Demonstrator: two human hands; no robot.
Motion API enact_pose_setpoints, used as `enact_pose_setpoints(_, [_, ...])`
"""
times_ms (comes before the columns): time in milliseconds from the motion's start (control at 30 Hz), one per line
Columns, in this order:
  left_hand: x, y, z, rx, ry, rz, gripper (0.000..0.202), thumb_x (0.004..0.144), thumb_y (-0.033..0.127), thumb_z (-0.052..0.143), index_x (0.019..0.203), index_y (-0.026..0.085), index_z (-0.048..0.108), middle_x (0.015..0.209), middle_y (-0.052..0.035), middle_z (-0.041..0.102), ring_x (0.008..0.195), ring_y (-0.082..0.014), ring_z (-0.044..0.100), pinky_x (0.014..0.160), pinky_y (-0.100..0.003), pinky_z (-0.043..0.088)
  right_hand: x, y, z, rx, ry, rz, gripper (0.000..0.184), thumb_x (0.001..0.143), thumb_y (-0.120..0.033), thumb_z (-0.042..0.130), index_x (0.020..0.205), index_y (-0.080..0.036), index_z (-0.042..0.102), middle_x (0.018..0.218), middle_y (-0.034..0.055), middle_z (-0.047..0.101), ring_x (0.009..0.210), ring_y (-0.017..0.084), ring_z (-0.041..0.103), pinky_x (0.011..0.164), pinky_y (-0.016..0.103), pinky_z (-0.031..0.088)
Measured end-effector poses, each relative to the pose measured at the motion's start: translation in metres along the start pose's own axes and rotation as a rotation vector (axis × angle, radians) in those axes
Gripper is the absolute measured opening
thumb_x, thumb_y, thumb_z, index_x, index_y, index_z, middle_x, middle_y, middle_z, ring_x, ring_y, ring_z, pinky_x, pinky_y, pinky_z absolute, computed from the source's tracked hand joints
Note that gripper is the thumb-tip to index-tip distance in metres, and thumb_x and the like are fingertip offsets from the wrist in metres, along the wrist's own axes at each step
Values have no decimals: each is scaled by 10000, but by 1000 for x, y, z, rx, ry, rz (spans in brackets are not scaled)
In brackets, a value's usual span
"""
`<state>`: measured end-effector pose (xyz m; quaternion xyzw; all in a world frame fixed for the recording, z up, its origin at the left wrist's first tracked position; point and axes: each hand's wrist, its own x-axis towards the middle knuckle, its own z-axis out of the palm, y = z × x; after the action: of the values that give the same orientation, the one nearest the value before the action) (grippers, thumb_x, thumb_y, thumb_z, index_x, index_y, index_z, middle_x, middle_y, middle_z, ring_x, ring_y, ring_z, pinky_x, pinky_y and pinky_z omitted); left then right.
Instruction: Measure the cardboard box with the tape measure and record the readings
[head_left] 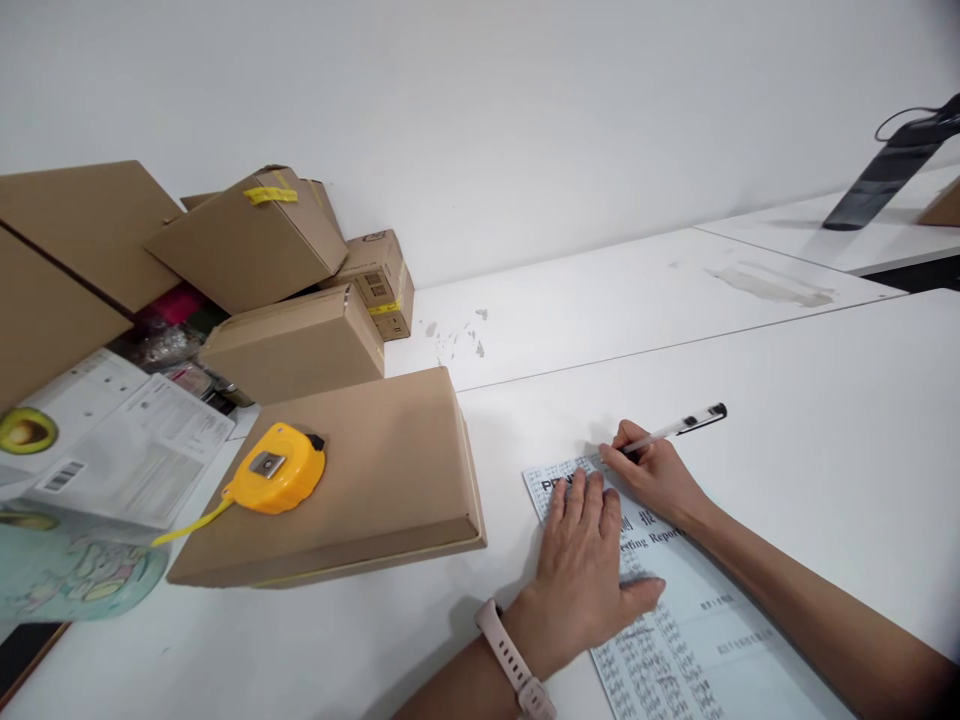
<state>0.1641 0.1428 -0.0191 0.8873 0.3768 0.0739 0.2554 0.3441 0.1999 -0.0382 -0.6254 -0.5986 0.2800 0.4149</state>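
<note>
A pale blue printed report sheet (667, 590) lies on the white table, with columns of handwriting down its left side. My left hand (581, 565) rests flat on its upper left part, fingers stretched out and thumb apart, a light pink watch band on the wrist. A pen (679, 425) with a clear barrel and black cap end is gripped in my right hand (652, 470). Its tip points at the sheet's top edge, and my fingers hide the exact contact. Part of the printed heading is covered by both hands.
Left of the sheet, a yellow tape measure (281, 468) sits on a flat cardboard box (390, 450), its blade partly out. More cardboard boxes (247, 240) are stacked behind. A white printed package (135, 440) lies far left. A dark stand (885, 170) is at the back right.
</note>
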Motion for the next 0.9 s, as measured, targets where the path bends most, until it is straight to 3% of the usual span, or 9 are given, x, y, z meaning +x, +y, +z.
enact_pose_setpoints(900, [0, 2, -1, 11, 2, -2, 891, 987, 684, 344, 1581, 23, 281, 1703, -211, 130, 1584, -321, 0, 1302, -528, 57, 0, 2, 0, -9, 19, 31, 289, 825, -421, 603, 664, -258, 426, 539, -56, 436, 511, 126, 364, 507, 293, 334])
